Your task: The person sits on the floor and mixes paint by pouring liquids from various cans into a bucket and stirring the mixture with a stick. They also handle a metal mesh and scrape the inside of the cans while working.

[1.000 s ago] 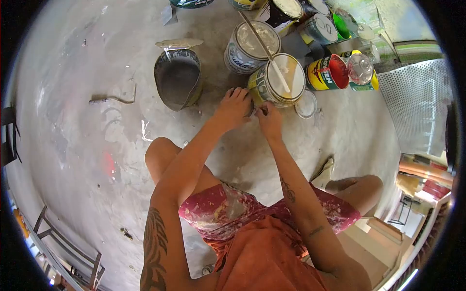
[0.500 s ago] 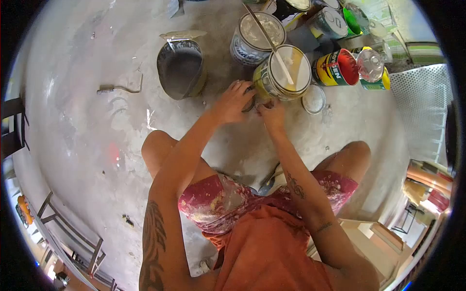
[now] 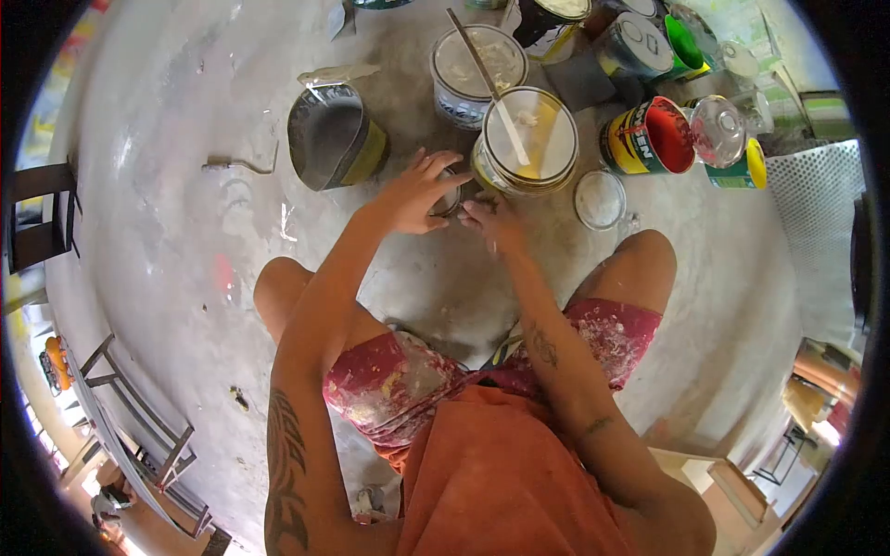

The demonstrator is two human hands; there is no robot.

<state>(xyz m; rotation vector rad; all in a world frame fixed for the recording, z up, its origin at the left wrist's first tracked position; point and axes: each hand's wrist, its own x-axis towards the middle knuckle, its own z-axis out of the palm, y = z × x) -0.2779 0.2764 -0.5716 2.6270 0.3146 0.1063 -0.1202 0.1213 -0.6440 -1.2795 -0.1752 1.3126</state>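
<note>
A small dark round tin [image 3: 449,198] stands on the floor between my hands, its kind partly hidden by fingers. My left hand [image 3: 414,196] curves over its left side, with the fingers across the far rim and the thumb at the near edge. Curled fingers of my right hand [image 3: 493,222] come close to the tin's right edge; what they hold, if anything, is hidden. Just beyond is an open paint can [image 3: 527,179] with a pale stick [image 3: 508,130] lying across its top. A round lid [image 3: 600,200] rests on the floor to the right.
A cut-open black container [image 3: 336,139] stands at left, near a bent-handled roller frame [image 3: 241,167]. Behind are a can of whitish paste [image 3: 464,69], a red-lined can [image 3: 649,136], a clear plastic bottle [image 3: 718,132] and several more cans. My knees flank the work area.
Both hands have shifted slightly left, and the small tin has moved left with them. The head view has shifted a little too. The stick still lies on the can.
</note>
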